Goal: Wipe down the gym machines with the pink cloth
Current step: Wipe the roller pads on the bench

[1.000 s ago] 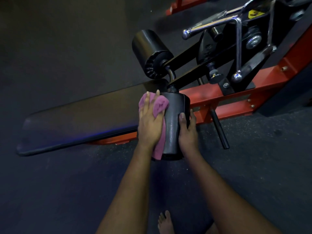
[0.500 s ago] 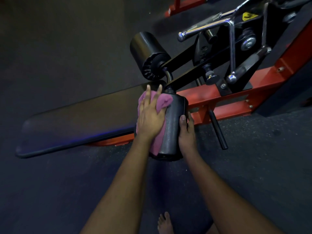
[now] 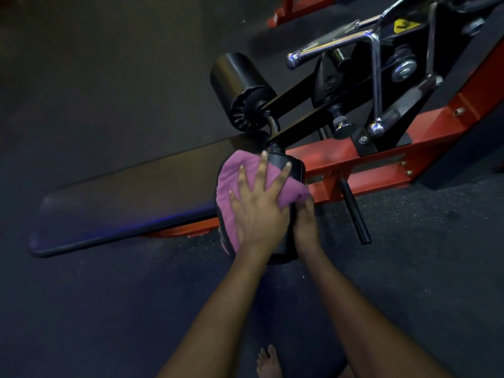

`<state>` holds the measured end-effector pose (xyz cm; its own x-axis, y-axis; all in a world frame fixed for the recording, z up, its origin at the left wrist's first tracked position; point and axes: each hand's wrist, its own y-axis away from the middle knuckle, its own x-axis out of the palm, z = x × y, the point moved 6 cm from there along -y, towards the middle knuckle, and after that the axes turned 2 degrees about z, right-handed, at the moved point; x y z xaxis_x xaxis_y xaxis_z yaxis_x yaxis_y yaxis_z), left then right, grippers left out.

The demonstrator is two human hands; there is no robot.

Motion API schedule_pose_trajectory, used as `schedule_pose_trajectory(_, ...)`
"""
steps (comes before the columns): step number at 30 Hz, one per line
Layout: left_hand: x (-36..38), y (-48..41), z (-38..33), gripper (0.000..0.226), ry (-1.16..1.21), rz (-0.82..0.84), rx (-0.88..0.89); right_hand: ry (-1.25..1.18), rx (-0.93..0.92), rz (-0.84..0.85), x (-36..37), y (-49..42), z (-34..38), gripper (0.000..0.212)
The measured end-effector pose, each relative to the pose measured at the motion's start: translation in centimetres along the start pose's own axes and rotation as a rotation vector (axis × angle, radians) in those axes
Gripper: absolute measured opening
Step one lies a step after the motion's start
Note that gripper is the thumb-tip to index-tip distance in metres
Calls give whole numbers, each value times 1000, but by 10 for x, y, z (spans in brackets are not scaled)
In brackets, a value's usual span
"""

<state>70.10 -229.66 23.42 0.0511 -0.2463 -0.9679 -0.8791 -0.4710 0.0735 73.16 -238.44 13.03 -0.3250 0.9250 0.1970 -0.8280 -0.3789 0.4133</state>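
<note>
Left grip [image 3: 259, 214] is spread flat on pink cloth [image 3: 231, 175]; roller pad [image 3: 286, 165] is braced by right grip [image 3: 306, 227], closure unseen; even pressure advised.

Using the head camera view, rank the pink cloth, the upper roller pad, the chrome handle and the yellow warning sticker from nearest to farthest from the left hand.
From the left hand:
1. pink cloth, pressed under it on the lower roller pad.
2. upper roller pad, just above.
3. chrome handle, upper right.
4. yellow warning sticker, far upper right.
</note>
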Motion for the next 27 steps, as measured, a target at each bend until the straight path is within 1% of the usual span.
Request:
schedule_pose_trajectory(2, -1, -21, -7, 64, -9, 1, 17, -87, -23, 10, 2, 0, 2, 45)
schedule_pose_trajectory(4, 1, -21, -5, 63, 3, -26, 47, -95, -4, 7, 1, -2, -4, 45)
schedule_pose_trajectory(7, 5, 9, 9, 67, 27, -61, 122, -54, 23, -14, -2, -4, -8, 48)
schedule_pose_trajectory(10, 13, 52, 23, 69, 155, -58, 157, -38, 64, -39, -4, -3, -4, 52)
schedule_pose_trajectory(13, 13, 72, 27, 67, 248, -76, 153, 21, 27, -64, -3, 0, 5, 56)
schedule_pose_trajectory(14, 13, 64, 32, 65, 267, -89, 102, 21, -2, -66, -2, 2, 5, 59)
schedule_pose_trajectory(15, 14, 48, 41, 61, 339, -80, 15, 25, -15, -63, -2, 2, 5, 64)
schedule_pose_trajectory(16, 14, 27, 51, 56, 468, -63, -90, 27, -4, -53, -2, 1, 3, 67)
schedule_pose_trajectory(17, 14, 4, 61, 55, 628, -45, -184, 25, 14, -43, -3, 0, 0, 67)
schedule_pose_trajectory(18, 13, -15, 72, 59, 761, -36, -258, 22, 28, -40, -3, -1, -2, 64)
schedule_pose_trajectory(20, 10, -33, 81, 61, 856, -18, -331, 21, 48, -22, -5, -3, -5, 59)
schedule_pose_trajectory(21, 8, -32, 79, 58, 843, -19, -312, 27, 62, -15, -6, -5, -7, 59)
schedule_pose_trajectory(23, 1, -18, 64, 51, 727, -24, -193, 28, 136, -15, -11, -9, -14, 60)
schedule_pose_trajectory(25, -2, 4, 47, 55, 561, -20, -75, 73, 199, -47, -18, -9, -11, 54)
schedule_pose_trajectory(27, -2, 22, 39, 61, 474, -37, -43, 180, 141, -136, -24, -6, 5, 47)
